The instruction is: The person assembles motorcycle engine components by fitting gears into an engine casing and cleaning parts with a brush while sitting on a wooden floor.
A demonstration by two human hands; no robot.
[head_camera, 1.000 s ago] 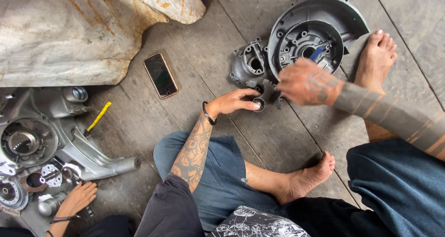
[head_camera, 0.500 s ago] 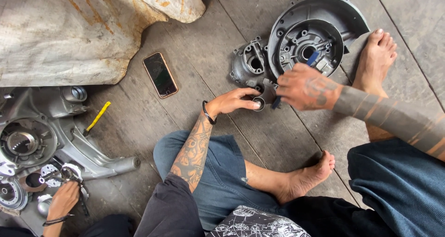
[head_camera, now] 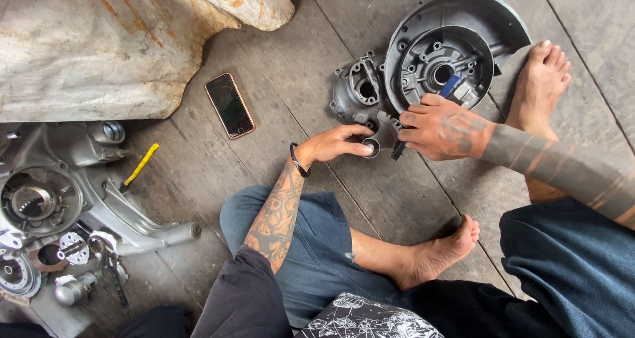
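While the person sits cross-legged and barefoot on a floor of worn grey wooden planks [head_camera: 198, 172], both hands meet at the lower edge of a dark grey engine crankcase half [head_camera: 430, 60] lying flat on the boards ahead of the knees. The left hand [head_camera: 334, 145] has its thumb and fingertips drawn together, pinching a small round bushing [head_camera: 372, 147] at the casing's lower lug. The right hand [head_camera: 440, 126] is closed around a blue-handled tool [head_camera: 451, 85], fingers curled tight, the tool's dark tip just beside the bushing.

To the left of the casing, well apart from it, a smartphone [head_camera: 229, 104] lies face up with a dark screen. Beyond it a rust-stained pale metal body panel [head_camera: 99, 40] covers the upper left of the floor. Near the left edge a second, silver engine casing [head_camera: 59, 192] rests on the planks, with a yellow-handled tool [head_camera: 140, 167] just beside it and loose round parts [head_camera: 66, 252] scattered below.
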